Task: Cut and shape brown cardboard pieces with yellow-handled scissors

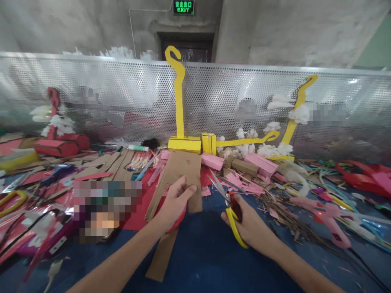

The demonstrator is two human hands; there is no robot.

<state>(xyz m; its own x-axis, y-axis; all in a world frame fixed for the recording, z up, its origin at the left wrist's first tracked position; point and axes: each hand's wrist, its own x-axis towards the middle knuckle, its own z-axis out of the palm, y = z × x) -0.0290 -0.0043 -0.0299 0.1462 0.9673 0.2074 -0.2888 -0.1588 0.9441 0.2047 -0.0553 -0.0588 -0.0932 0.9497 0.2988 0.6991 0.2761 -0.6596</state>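
Scissors in the right hand, cardboard by the left.

Head view: the right hand (252, 226) is curled round the handles of the scissors (227, 197), blades parted and pointing up-left over the blue table (207, 260). The left hand (175, 203) is half open, fingers loosely bent over the cardboard (185, 169); whether it grips cannot be told. Behind the cardboard stands a yellow hook (179, 97); a pink glue gun (328, 219) lies at right.
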